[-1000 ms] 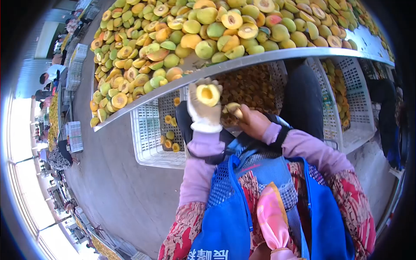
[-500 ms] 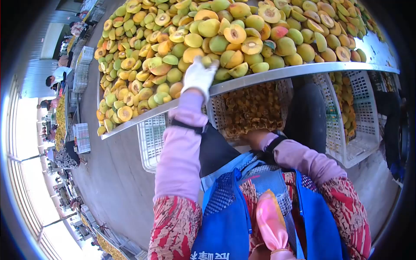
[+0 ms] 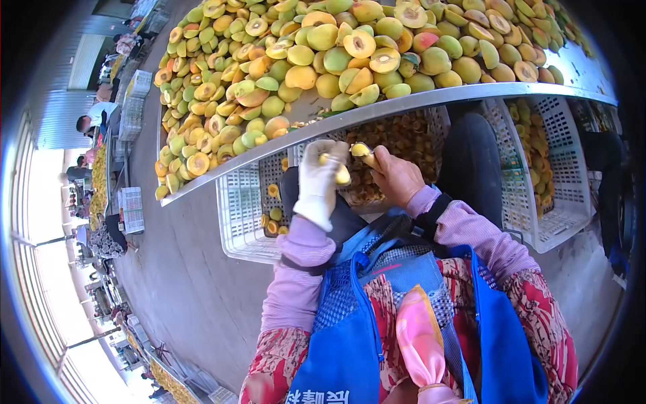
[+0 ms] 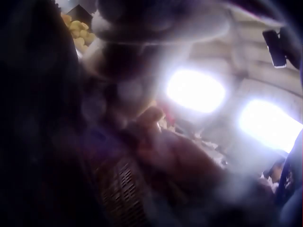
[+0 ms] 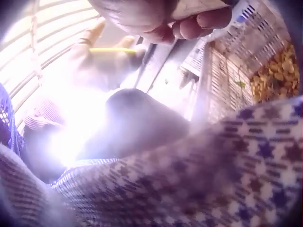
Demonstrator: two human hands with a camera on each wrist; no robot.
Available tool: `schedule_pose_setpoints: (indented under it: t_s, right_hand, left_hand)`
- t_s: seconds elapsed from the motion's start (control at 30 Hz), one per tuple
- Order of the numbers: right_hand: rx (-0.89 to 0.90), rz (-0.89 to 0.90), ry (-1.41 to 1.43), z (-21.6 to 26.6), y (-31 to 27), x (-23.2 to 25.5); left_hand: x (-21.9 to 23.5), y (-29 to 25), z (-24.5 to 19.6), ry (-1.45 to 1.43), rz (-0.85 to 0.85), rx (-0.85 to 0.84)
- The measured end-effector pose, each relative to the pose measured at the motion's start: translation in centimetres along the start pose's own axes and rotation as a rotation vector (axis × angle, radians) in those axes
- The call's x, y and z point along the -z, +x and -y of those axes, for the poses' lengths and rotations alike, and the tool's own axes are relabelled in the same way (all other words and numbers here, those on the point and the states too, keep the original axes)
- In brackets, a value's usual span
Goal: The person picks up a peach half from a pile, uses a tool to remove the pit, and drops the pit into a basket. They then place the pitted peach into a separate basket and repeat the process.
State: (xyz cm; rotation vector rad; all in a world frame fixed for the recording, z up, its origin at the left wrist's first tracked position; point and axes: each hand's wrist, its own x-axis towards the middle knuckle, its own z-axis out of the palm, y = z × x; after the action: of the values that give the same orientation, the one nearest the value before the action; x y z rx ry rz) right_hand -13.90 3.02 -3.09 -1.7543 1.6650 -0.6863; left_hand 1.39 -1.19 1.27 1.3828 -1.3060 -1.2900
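Observation:
In the head view my gloved left hand (image 3: pixel 317 182) is just below the metal table edge, fingers curled round a yellow fruit piece (image 3: pixel 342 176). To its right my bare right hand (image 3: pixel 398 178) pinches a small yellowish piece (image 3: pixel 361 149) between thumb and fingers; whether a tool is under it, I cannot tell. The hands are close but apart. The right wrist view has the curled fingers (image 5: pixel 201 26) of my right hand at the top, and the left glove (image 5: pixel 102 66) with a yellow fruit edge (image 5: pixel 113 50). The left wrist view is dark and blurred.
Halved fruit (image 3: pixel 269 84) lies heaped on the metal-edged table (image 3: pixel 417 101). Beneath it stand a white crate (image 3: pixel 235 215) with several halves, a crate of brownish pieces (image 3: pixel 441 124) between my knees, and another fruit crate (image 3: pixel 572 195) at the right. People work far left.
My left hand reached from above the crates to the fruit heap, then came back below the table edge with fruit. My right hand dipped low, then rose towards the left.

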Motion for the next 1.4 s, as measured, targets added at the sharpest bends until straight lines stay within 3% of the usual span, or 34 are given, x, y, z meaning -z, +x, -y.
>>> schedule_pose_setpoints:
  t_s: [0.07, 0.13, 0.2, 0.23, 0.27, 0.33, 0.37, 0.4, 0.47, 0.5, 0.53, 0.57, 0.6, 0.67, 0.7, 0.77, 0.8, 0.87, 0.9, 1.03, 1.13, 1.33, 1.4]
  right_hand:
    - [0.037, -0.033, -0.040, 0.2, -0.6, 0.0]
    - [0.016, -0.036, -0.064, 0.3, -1.0, -0.1]
    - [0.027, -0.048, -0.079, 0.4, -1.4, 0.7]
    - [0.038, -0.056, -0.091, 0.4, -1.5, 1.0]
    - [0.038, -0.063, -0.090, 0.0, -1.6, 1.0]
    - [-0.049, -0.120, 0.116, -1.6, -1.5, 0.3]
    - [-0.036, -0.159, 0.234, -1.7, -1.1, 0.4]
    - [-0.038, -0.159, 0.234, -1.5, -1.1, 0.4]
    - [-0.295, 0.152, 0.812, 0.0, -1.2, 1.2]
    - [-0.346, 0.252, 0.849, 1.3, -1.3, 2.2]
    - [-0.135, 0.146, 0.792, 1.4, -1.1, 1.3]
    - [-0.073, 0.061, 0.667, 1.5, -0.9, 0.7]
    - [-0.012, -0.021, 0.542, 1.4, -0.7, 0.2]
    - [0.036, 0.004, 0.473, -0.2, 0.2, -0.3]
    - [0.088, 0.022, 0.400, -0.8, 0.5, -0.3]
    - [0.024, 0.056, 0.391, -1.1, 0.4, -0.6]
    - [-0.029, 0.089, 0.383, -0.9, 0.4, -0.5]
    - [-0.037, 0.117, 0.386, 0.0, 0.0, -0.2]
    - [-0.077, 0.169, 0.373, 0.3, 0.0, -0.1]
    - [-0.123, 0.220, 0.374, 0.4, 0.8, -0.2]
    - [-0.119, 0.208, 0.381, 0.4, 1.3, -0.5]
    - [-0.130, 0.331, 0.390, -0.2, 2.0, -0.7]
    - [-0.131, 0.374, 0.392, 0.0, 2.2, -0.2]
  left_hand:
    - [-1.4, -0.7, 0.6, 0.051, -0.016, 0.120]
    - [-1.3, -0.2, 1.9, 0.004, -0.017, 0.117]
    - [-0.8, 0.6, 3.8, 0.493, -0.096, -0.398]
    - [-0.6, 0.5, 4.1, 0.368, -0.022, -0.134]
    - [-0.6, 0.7, 3.7, 0.369, -0.019, -0.140]
    - [-0.3, 0.9, 3.3, -0.553, 0.005, 0.231]
    - [-0.2, 1.1, 2.9, -0.704, 0.018, 0.232]
    - [-0.2, 0.8, 2.7, -0.727, 0.004, 0.211]
    - [-1.2, 0.5, 2.2, -0.773, -0.044, 0.126]
    - [-2.0, 0.2, 2.1, -0.750, -0.003, 0.043]
    - [-2.6, 0.1, 2.1, -0.725, 0.038, -0.040]
    - [-2.9, 0.2, 2.2, -0.595, 0.106, -0.143]
    - [-3.8, -0.1, 1.5, -0.690, 0.029, -0.048]
    - [-2.9, 1.0, 3.1, -0.796, 0.118, 0.194]
    - [-2.8, 1.0, 3.7, -0.797, 0.119, 0.204]
    - [-2.9, 0.7, 4.9, -0.451, 0.099, 0.134]
    - [-3.2, 1.1, 5.3, -0.454, 0.100, 0.144]
    - [-3.7, 2.0, 5.8, -0.540, -0.151, 0.195]
    - [-3.7, 1.9, 5.1, -0.644, -0.131, 0.267]
    - [-3.9, 2.5, 6.4, -0.687, -0.123, 0.259]
    - [-4.6, 2.3, 5.5, -0.528, -0.239, 0.184]
    - [-4.3, 2.9, 6.8, -0.725, -0.231, 0.270]
    - [-4.1, 2.8, 5.3, -0.778, -0.310, 0.304]
